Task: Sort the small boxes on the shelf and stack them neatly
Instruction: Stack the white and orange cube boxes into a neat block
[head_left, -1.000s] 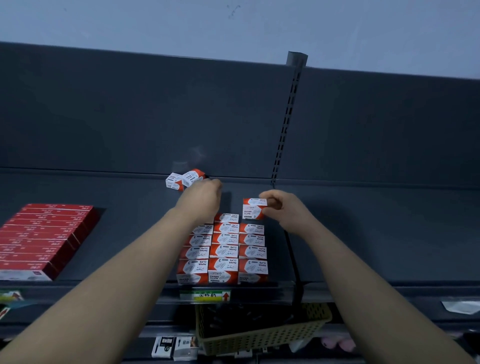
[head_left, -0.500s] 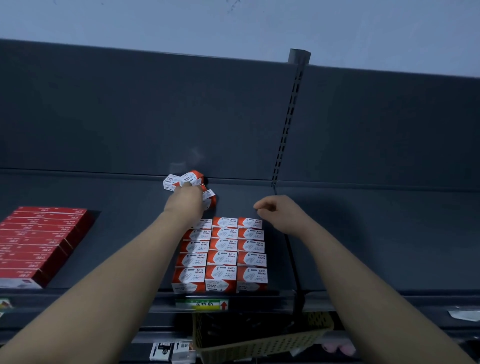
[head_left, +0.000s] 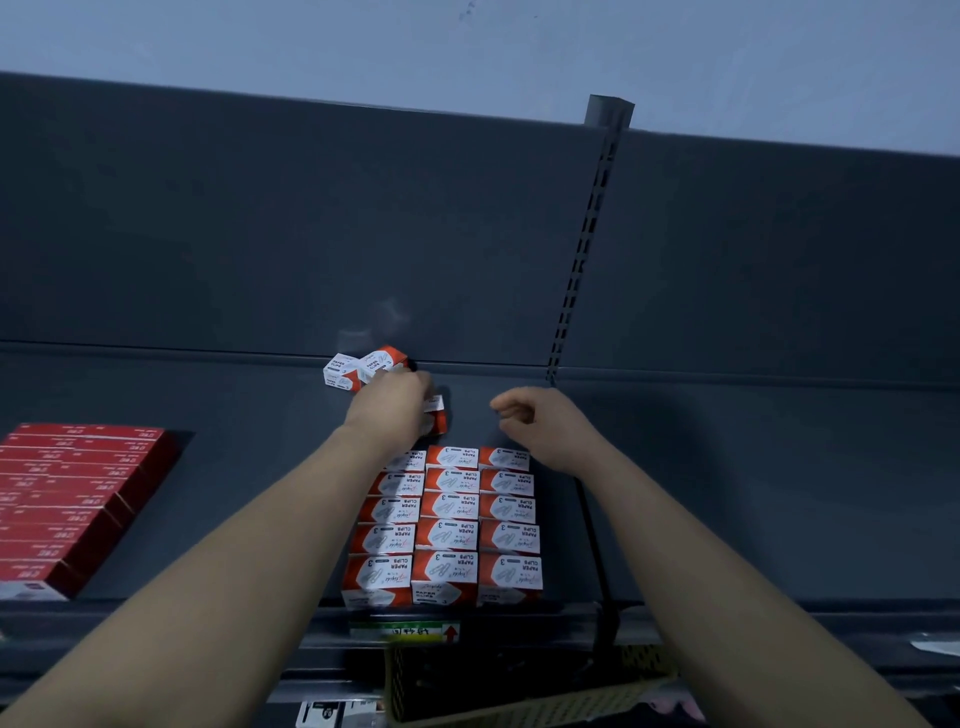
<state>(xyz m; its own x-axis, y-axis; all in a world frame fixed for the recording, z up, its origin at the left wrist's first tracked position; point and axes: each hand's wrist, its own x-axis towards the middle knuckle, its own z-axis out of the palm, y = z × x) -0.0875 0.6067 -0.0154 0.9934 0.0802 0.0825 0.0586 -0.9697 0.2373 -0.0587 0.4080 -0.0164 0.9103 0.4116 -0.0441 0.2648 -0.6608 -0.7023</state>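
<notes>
Small boxes: orange-and-white paper-clip cartons, three columns by five rows with sides touching, all nearer than both sets of fingers; the back row runs under the wrists.
Price tag: on the shelf lip below the front row, well short of the fingers.
Red packs: a flat stack far to the left of the left fingers.
Shelf: dark grey deck, bare to the right of the right fingers.
Right hand: hovers just past the block's back right corner; its fingers are loosely curled, point left and hold nothing.
Left hand: palm down, just past the block's back left corner; the back of the hand hides the fingers, so I cannot tell how far they are closed or whether they grip anything.
Tilted box: juts out from the left hand's right edge, between the two hands and partly covered; held or merely touched, I cannot tell.
Loose boxes: two, askew and touching each other, just beyond the left fingertips at the foot of the back panel.
Back panel: dark grey wall beyond all the fingers.
Slotted upright: beyond the right fingers, slightly to their right.
</notes>
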